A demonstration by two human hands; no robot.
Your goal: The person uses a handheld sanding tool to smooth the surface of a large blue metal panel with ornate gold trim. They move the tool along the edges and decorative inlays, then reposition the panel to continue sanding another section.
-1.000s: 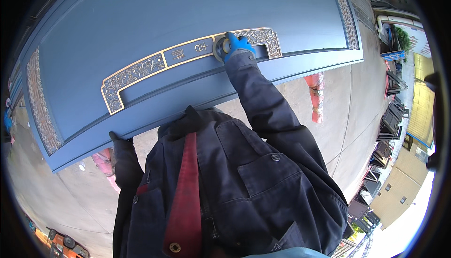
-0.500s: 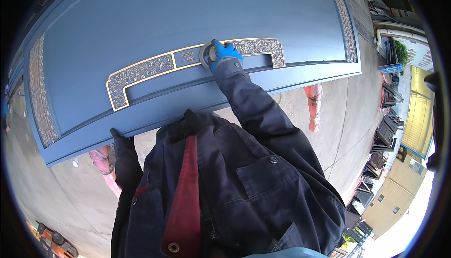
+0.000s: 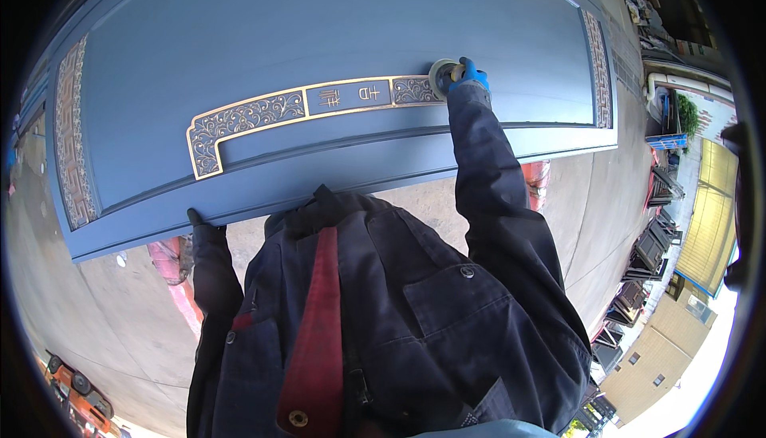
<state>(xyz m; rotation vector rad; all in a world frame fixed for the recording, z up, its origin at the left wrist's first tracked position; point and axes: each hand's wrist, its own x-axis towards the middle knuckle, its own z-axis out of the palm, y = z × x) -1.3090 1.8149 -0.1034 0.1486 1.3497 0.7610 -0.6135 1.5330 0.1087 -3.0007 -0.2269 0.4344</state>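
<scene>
A large blue door panel [image 3: 319, 31] lies flat in front of me, with a gold ornamental strip [image 3: 263, 115] running across it. My right hand [image 3: 469, 76], in a blue glove, is stretched out to the right part of that strip. It holds a pale roll of tape [image 3: 439, 77] against the panel. My left hand [image 3: 195, 218], in a dark glove, is at the panel's near edge on the left; its fingers are hidden. My dark jacket with a red stripe fills the lower middle.
Red supports [image 3: 539, 183] [image 3: 171, 259] show under the panel's near edge, on a concrete floor. Dark frames [image 3: 650, 238] are stacked at the right, beside yellow buildings. An orange machine [image 3: 68, 390] sits at the lower left.
My right hand has slid to the right along the gold strip with the tape roll, toward the strip's right end. My left hand stays at the panel's near edge.
</scene>
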